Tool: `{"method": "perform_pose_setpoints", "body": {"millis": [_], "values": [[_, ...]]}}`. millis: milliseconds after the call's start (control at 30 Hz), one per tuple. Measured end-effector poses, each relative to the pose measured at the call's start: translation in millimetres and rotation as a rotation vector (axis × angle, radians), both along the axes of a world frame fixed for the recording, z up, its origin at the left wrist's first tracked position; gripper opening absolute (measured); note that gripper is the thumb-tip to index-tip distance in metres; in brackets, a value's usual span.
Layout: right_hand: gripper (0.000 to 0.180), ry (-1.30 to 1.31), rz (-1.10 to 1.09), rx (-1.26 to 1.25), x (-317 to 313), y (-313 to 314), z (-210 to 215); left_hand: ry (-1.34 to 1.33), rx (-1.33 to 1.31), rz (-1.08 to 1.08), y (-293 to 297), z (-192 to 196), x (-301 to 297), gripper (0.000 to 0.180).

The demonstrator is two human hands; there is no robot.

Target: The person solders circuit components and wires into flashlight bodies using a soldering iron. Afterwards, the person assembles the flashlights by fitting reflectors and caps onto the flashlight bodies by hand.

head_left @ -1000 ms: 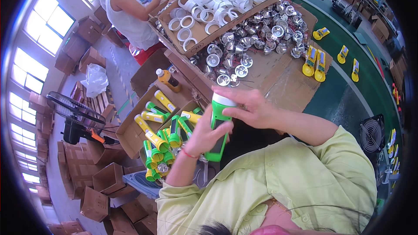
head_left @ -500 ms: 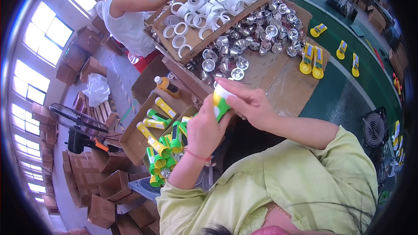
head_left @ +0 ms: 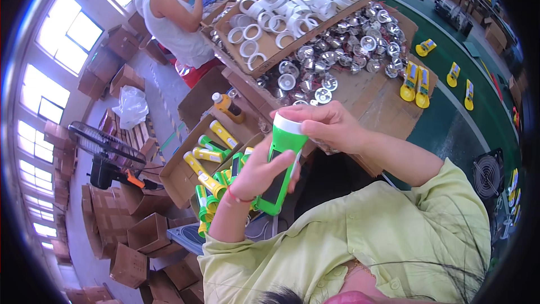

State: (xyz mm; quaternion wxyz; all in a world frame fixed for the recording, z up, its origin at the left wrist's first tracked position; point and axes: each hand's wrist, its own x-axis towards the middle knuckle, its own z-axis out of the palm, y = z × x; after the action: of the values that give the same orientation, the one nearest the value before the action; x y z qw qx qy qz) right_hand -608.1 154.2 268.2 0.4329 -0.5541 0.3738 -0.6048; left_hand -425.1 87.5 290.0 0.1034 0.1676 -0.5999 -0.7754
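A green flashlight (head_left: 289, 142) with a dark panel along its side slants in front of me, its white-ringed head up. My left hand (head_left: 263, 170) is wrapped round its body, the thumb lying across it. The fingers and thumb of my right hand (head_left: 332, 126) pinch the white ring (head_left: 288, 124) at the head. Just beyond, silvery reflector cups (head_left: 322, 95) lie heaped on cardboard. At the lower left of my hands, a carton (head_left: 174, 183) holds several green and yellow flashlights (head_left: 203, 175).
A cardboard tray (head_left: 332, 19) of white rings rests beyond the reflectors. Yellow flashlight parts (head_left: 423, 87) lie on the cardboard and on the green surface at right. An orange bottle (head_left: 228, 107), a fan (head_left: 107, 155) and a co-worker (head_left: 174, 19) are to the left.
The flashlight has turned and tipped in my hands, so its long green body and dark panel now show. My right fingers stay at the ring. The whole view has shifted slightly.
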Motion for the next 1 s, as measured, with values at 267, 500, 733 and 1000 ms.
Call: {"method": "perform_pose_setpoints", "body": {"millis": [267, 500, 733, 1000], "values": [[0.032, -0.380, 0.044, 0.274, 26, -27, -7, -0.029, 0.071, 0.174, -16, -26, 5, 0.027], [0.048, -0.526, 0.059, 0.302, 19, -40, -9, 0.454, 0.688, -0.050, -31, -50, 22, 0.054], [0.040, -0.321, -0.030, 0.410, -19, 4, -19, 0.733, 0.712, 0.089, -52, -84, 34, 0.052], [0.030, -0.084, -0.696, 0.399, -109, 99, -49, -1.369, -0.784, 0.914, -272, -201, 298, 0.051]]}}
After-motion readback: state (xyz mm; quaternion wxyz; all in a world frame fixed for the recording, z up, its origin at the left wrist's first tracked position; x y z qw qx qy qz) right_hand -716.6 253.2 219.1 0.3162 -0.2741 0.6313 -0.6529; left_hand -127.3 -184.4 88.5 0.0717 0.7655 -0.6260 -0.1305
